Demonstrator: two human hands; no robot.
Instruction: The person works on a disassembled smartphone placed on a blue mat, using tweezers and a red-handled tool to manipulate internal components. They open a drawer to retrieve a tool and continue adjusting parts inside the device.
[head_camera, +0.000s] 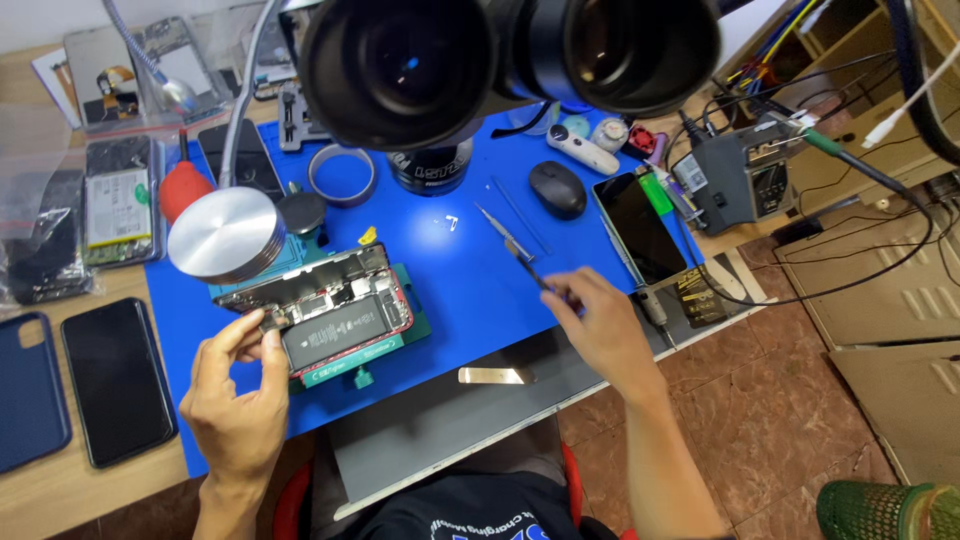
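At the bench's far left edge lie clear plastic bags (45, 215), one showing a phone part with a pale green-and-white rectangular label (118, 205). Toward the near left corner a dark blue phone case (28, 385) lies just beside a black phone (117, 378), face up. On the left half of the blue mat (470, 275) a red rubber blower (183, 187) lies beside a round brushed-metal disc (226, 233) on a bendy stalk, which overlaps the far end of the opened phone (335, 305). That phone, red-rimmed with a black battery bearing small pale print, sits in a green holder (415, 315) near the mat's left front edge. The left hand (235, 395) touches its near left corner, thumb and forefinger closed in a pinch on something small I cannot make out. A microscope's two dark eyepieces (500, 60) fill the top middle and hide the mat's far edge. A grey tape ring (342, 173) lies behind the phone; a thin metal strip (492, 375) lies on the grey board at the near edge. The right hand (600, 325) hovers over the mat's right front, fingers curled around a thin dark tool (535, 275), with tweezers (500, 232) just beyond it. Further right are a black mouse (557, 188), another black phone (640, 228), a black-and-yellow label (700, 295) and a grey soldering station (740, 180) at the right edge.
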